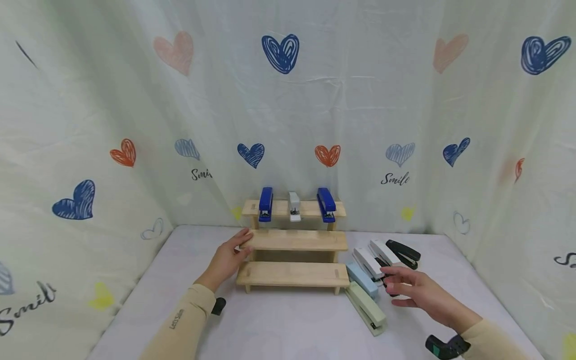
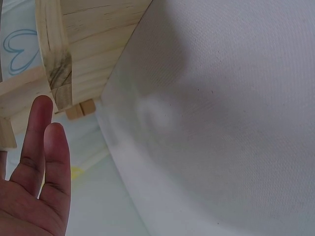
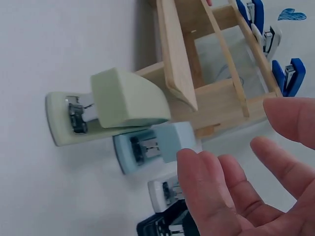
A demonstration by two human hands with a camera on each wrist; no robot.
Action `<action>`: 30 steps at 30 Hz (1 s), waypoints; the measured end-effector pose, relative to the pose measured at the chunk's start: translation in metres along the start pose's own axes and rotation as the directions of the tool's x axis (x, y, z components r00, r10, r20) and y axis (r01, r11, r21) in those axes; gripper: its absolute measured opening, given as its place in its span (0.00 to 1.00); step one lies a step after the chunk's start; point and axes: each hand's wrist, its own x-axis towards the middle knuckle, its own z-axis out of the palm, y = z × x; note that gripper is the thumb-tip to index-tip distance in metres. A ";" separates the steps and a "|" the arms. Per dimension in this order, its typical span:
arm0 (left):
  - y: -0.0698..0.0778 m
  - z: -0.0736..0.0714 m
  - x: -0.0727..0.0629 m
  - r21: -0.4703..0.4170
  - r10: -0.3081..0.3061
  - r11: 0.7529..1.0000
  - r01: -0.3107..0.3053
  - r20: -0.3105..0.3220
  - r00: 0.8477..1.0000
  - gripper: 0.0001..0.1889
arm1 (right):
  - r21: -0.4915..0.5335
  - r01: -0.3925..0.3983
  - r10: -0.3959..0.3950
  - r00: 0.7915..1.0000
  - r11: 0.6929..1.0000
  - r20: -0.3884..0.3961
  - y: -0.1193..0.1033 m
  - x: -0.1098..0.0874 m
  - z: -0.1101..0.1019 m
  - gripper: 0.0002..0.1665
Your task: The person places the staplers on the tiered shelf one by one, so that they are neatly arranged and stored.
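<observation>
A three-tier wooden rack (image 1: 292, 274) stands on the table. My left hand (image 1: 227, 257) rests at the left end of its middle shelf, fingers fairly straight along the edge. In the left wrist view, two fingers (image 2: 57, 162) show beside the wood. My right hand (image 1: 418, 290) hovers over the staplers right of the rack, fingers loosely bent, holding nothing. Around it lie a light green stapler (image 1: 366, 307), a light blue stapler (image 1: 362, 279), two white staplers and a black stapler (image 1: 403, 252). Another black stapler (image 3: 165, 221) is partly hidden by the right hand.
On the top shelf stand a blue stapler (image 1: 266, 204), a white stapler (image 1: 294, 206) and a second blue stapler (image 1: 326, 204). Behind the white table (image 1: 288, 325) hangs a curtain (image 1: 342, 110) printed with hearts, which also closes off both sides.
</observation>
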 end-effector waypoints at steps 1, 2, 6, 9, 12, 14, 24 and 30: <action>0.000 -0.001 0.000 0.000 -0.001 1.000 0.001 0.002 1.000 0.25 | -0.001 -0.007 0.007 1.000 1.000 0.004 0.004 -0.003 0.002 0.37; 0.000 -0.001 0.001 0.002 -0.003 1.000 0.003 0.004 1.000 0.25 | 0.000 -0.011 0.011 1.000 1.000 0.008 0.007 -0.005 0.004 0.36; 0.000 -0.002 0.001 0.003 -0.012 1.000 0.011 0.011 1.000 0.25 | 0.006 -0.004 0.004 1.000 1.000 0.027 0.017 -0.010 0.012 0.34; -0.001 -0.002 0.001 0.002 -0.007 1.000 0.007 0.008 1.000 0.25 | 0.019 0.013 -0.014 0.999 1.000 0.042 0.022 -0.011 0.018 0.33; -0.002 -0.001 0.001 -0.007 -0.004 1.000 0.004 0.002 1.000 0.25 | 0.034 0.028 -0.030 0.998 0.999 0.058 0.027 -0.010 0.023 0.32; -0.003 0.000 0.001 -0.008 0.001 1.000 -0.001 -0.002 1.000 0.25 | 0.041 0.027 -0.029 0.997 0.999 0.065 0.031 -0.009 0.025 0.31; -0.003 0.002 0.000 -0.007 0.005 1.000 -0.006 -0.016 1.000 0.24 | -0.030 -0.041 0.043 0.997 0.999 0.069 0.038 -0.003 0.034 0.29; -0.003 0.001 0.000 -0.010 -0.005 1.000 0.005 -0.013 1.000 0.25 | -0.029 -0.035 0.037 0.996 0.999 0.080 0.042 -0.001 0.039 0.28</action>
